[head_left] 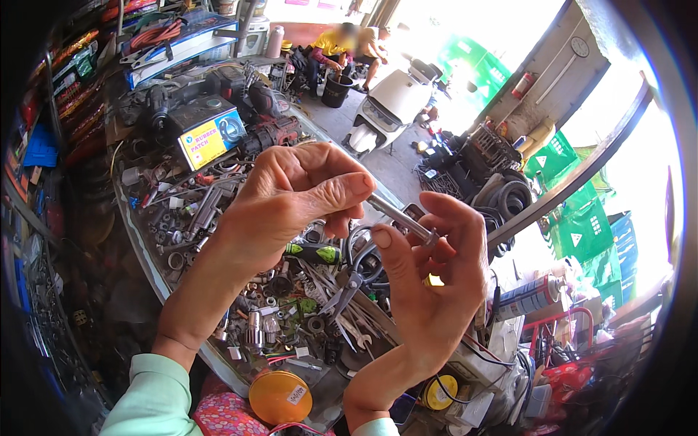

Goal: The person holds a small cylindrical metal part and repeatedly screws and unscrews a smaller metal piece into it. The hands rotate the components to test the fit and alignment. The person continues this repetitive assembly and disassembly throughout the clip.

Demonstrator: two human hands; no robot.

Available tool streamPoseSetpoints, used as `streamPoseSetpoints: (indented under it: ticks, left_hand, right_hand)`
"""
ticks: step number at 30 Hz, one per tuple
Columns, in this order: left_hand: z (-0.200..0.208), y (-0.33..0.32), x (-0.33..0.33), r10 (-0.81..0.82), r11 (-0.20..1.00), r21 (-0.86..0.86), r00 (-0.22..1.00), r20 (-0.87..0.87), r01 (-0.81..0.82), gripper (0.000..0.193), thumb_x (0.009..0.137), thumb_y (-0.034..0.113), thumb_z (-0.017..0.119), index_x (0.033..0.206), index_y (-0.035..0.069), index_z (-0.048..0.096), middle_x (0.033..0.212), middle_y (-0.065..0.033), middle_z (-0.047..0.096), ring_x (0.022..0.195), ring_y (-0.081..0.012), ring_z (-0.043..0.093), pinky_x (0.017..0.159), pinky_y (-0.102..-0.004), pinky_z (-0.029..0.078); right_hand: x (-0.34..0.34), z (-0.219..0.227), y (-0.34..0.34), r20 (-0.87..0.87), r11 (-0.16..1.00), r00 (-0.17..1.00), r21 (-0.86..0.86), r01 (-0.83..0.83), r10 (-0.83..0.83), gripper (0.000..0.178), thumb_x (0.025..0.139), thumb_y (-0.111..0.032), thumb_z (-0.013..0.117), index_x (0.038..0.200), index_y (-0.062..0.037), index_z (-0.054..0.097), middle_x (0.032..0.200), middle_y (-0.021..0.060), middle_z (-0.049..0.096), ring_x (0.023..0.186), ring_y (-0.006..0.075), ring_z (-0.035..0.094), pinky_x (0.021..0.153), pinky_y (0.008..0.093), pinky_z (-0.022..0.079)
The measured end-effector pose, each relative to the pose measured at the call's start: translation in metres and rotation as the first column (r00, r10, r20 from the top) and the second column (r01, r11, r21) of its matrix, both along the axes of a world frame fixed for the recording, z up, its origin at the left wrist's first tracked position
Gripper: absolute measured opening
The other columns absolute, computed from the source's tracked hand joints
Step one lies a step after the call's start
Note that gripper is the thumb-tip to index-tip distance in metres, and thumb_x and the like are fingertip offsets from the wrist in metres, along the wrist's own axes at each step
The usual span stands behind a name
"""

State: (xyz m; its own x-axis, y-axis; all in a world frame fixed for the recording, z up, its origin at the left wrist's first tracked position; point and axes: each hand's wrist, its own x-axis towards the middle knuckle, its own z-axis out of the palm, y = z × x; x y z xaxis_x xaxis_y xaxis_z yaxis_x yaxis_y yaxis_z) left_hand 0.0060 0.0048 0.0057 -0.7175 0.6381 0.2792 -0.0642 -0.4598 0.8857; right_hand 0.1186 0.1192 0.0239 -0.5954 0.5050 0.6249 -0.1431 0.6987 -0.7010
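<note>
Over the crowded workbench, my left hand pinches one end of a slim metal rod between thumb and fingers. The rod slants down to the right, and a small flange or head shows at its far end. My right hand is around that flanged end, fingers curved and thumb apart from them. Whether its fingertips touch the rod is hard to tell. Below the hands lie a green-and-black handle and grey-handled pliers or cutters.
Sockets, bolts and wrenches crowd the bench, with a yellow-and-blue box and power tools at its far left. An orange round lid is nearest me. Beyond stand a white scooter, a black bucket and two seated people.
</note>
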Motion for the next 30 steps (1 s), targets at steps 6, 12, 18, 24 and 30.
streamPoseSetpoints:
  ticks: [6, 12, 18, 24, 30]
  left_hand:
    - [-0.001, -0.001, -0.002, -0.026, 1.0, 0.01, 0.999, 0.021, 0.026, 0.019, 0.09, 0.019, 0.064, 0.094, 0.0, 0.065, 0.072, -0.0048, 0.063, 0.059, -0.0079, 0.058, 0.051, -0.0197, 0.045]
    - [-0.002, 0.001, -0.001, -0.041, 0.999, 0.0, 0.999, 0.015, 0.041, 0.02, 0.09, 0.018, 0.064, 0.092, -0.002, 0.065, 0.072, -0.0051, 0.063, 0.061, -0.0083, 0.059, 0.052, -0.0196, 0.046]
    - [-0.004, -0.001, -0.005, -0.084, 0.995, 0.055, 0.994, 0.077, 0.08, 0.019, 0.09, 0.018, 0.064, 0.092, -0.002, 0.065, 0.074, -0.0054, 0.064, 0.063, -0.0081, 0.06, 0.053, -0.0198, 0.047]
    - [-0.003, 0.001, -0.001, -0.041, 0.999, 0.006, 0.999, 0.016, 0.041, 0.019, 0.089, 0.016, 0.065, 0.093, -0.002, 0.065, 0.077, -0.0053, 0.064, 0.065, -0.0082, 0.061, 0.053, -0.02, 0.048]
    - [-0.005, 0.003, -0.002, -0.043, 0.999, 0.017, 0.999, 0.031, 0.043, 0.019, 0.089, 0.016, 0.065, 0.093, -0.002, 0.065, 0.074, -0.005, 0.063, 0.065, -0.0082, 0.061, 0.053, -0.0205, 0.048]
  right_hand:
    - [0.005, 0.0, 0.006, 0.136, 0.987, 0.991, 0.154, -0.036, 0.015, 0.021, 0.09, -0.018, 0.065, 0.08, 0.0008, 0.059, 0.062, -0.0006, 0.056, 0.054, 0.0018, 0.044, 0.048, 0.0185, 0.032]
    - [0.0, -0.007, 0.011, 0.043, 0.997, 0.998, 0.061, -0.052, 0.05, 0.018, 0.089, -0.016, 0.065, 0.083, 0.0, 0.062, 0.068, 0.0011, 0.059, 0.056, 0.0022, 0.047, 0.048, 0.0191, 0.035]
    - [-0.003, -0.003, 0.002, -0.026, 0.978, 0.998, 0.201, -0.048, 0.054, 0.01, 0.081, -0.006, 0.071, 0.083, -0.0029, 0.061, 0.065, 0.0058, 0.055, 0.049, 0.0143, 0.047, 0.044, 0.0271, 0.036]
    - [-0.001, -0.009, 0.012, 0.121, 0.973, 0.993, 0.227, -0.037, 0.01, 0.012, 0.082, -0.007, 0.07, 0.081, -0.0024, 0.06, 0.065, 0.0082, 0.055, 0.05, 0.0218, 0.05, 0.047, 0.0284, 0.039]
    - [-0.002, 0.0, 0.0, 0.02, 0.986, 0.998, 0.15, -0.069, 0.067, 0.014, 0.079, -0.008, 0.074, 0.086, -0.0031, 0.062, 0.066, 0.0051, 0.056, 0.056, 0.0166, 0.054, 0.046, 0.0262, 0.039]
